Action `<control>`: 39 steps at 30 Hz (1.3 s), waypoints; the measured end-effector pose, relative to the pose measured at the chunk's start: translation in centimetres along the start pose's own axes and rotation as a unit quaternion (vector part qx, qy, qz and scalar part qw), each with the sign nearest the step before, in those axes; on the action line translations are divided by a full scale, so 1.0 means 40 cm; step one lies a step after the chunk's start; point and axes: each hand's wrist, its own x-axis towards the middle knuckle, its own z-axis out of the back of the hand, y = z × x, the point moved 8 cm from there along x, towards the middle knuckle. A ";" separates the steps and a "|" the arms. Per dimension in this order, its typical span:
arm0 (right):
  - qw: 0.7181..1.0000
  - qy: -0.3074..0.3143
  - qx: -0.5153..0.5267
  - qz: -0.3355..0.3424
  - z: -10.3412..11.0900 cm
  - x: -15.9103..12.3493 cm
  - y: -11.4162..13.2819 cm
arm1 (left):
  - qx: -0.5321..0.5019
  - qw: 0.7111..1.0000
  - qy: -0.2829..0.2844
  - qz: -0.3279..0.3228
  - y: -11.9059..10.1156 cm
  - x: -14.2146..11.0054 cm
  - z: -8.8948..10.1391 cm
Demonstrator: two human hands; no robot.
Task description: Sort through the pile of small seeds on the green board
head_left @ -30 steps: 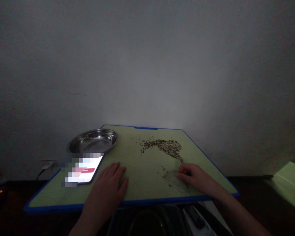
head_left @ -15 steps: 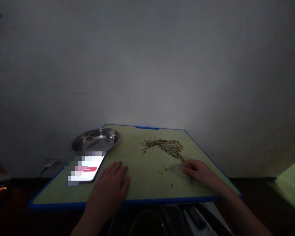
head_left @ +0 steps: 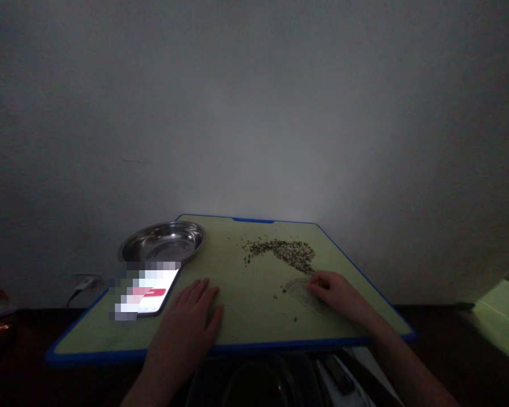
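My left hand (head_left: 186, 325) lies flat, fingers stretched out, on a pale green board with a blue rim (head_left: 220, 350), just right of a lit phone (head_left: 150, 291). My right hand (head_left: 335, 291) rests on the board's right side with its fingers curled on a clear flat plastic piece (head_left: 299, 289), pressing it down. A heap of small dark seeds (head_left: 286, 251) lies just beyond that piece, and a few loose seeds are scattered near it.
A shallow steel bowl (head_left: 163, 242) sits at the board's far left corner behind the phone. A plain wall rises right behind the board. Dark containers (head_left: 258, 384) show below the board's near edge. A greenish surface (head_left: 503, 316) lies at the far right.
My right hand has slid the clear plastic piece away from me and a little left, closer to the seed heap. My left hand has stayed put.
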 end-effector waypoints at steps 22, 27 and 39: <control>0.994 0.078 0.063 0.039 -0.026 -0.034 0.014 | -0.009 1.000 -0.015 -0.011 -0.005 -0.005 0.006; 0.995 0.077 0.056 0.041 -0.043 -0.021 0.024 | -0.004 1.000 -0.027 -0.011 -0.003 -0.006 0.006; 0.999 0.016 0.022 0.043 -0.020 0.011 0.027 | -0.006 1.000 -0.018 -0.009 -0.003 -0.004 0.009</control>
